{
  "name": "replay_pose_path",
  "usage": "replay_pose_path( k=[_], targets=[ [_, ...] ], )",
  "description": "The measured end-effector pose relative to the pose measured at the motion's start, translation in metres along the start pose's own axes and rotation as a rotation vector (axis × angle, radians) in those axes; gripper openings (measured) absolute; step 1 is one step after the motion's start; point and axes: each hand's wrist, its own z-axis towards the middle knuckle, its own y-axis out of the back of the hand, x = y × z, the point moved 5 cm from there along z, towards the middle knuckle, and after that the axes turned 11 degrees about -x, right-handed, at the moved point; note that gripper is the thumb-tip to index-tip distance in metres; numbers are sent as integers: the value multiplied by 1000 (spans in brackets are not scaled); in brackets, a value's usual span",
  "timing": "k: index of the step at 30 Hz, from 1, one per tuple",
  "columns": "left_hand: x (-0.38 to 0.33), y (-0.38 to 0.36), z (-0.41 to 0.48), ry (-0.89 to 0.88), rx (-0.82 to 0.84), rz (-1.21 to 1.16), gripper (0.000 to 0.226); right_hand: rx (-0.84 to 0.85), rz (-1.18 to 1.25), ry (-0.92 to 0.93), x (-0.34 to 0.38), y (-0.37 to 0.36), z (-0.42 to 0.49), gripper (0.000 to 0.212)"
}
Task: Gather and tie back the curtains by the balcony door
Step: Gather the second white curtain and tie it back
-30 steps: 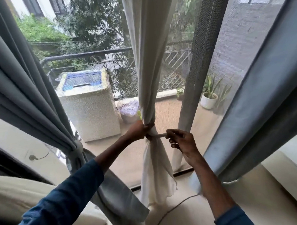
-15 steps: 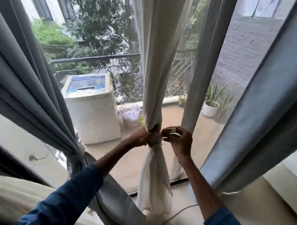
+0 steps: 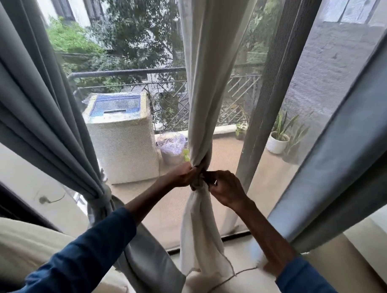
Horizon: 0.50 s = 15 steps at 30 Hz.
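Observation:
A cream sheer curtain point(image 3: 209, 85) hangs in the middle of the balcony door, bunched into a narrow waist at hand height. My left hand point(image 3: 182, 175) grips the bunch from the left. My right hand point(image 3: 225, 187) pinches the tie at the knot point(image 3: 197, 186) from the right; the tie itself is mostly hidden by my fingers. Below the knot the cream fabric flares out toward the floor. A grey curtain point(image 3: 42, 110) on the left is gathered and bound by a grey tie-back point(image 3: 99, 201). Another grey curtain point(image 3: 350, 138) hangs loose on the right.
A dark door frame post point(image 3: 271, 100) stands just right of the cream curtain. Outside are a covered washing machine point(image 3: 122, 144), a bagged bundle point(image 3: 171, 145), potted plants point(image 3: 278, 140) and a railing point(image 3: 125, 72). A cable point(image 3: 225, 279) runs across the floor. A cream cushion point(image 3: 20, 250) sits lower left.
My right hand, which held the tie end stretched out to the right, has moved in against the knot. Both hands are now close together at the bunched waist.

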Motion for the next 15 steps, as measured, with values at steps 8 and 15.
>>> replay_pose_path(
  k=[8, 15],
  targets=[
    [-24, -10, 0, -113, -65, 431, 58, 547, -277, -1, 8, 0, -4, 48],
    [-15, -1, 4, -32, -33, 329, 51, 185, -208, 54, -11, 0, 10, 40]
  ],
)
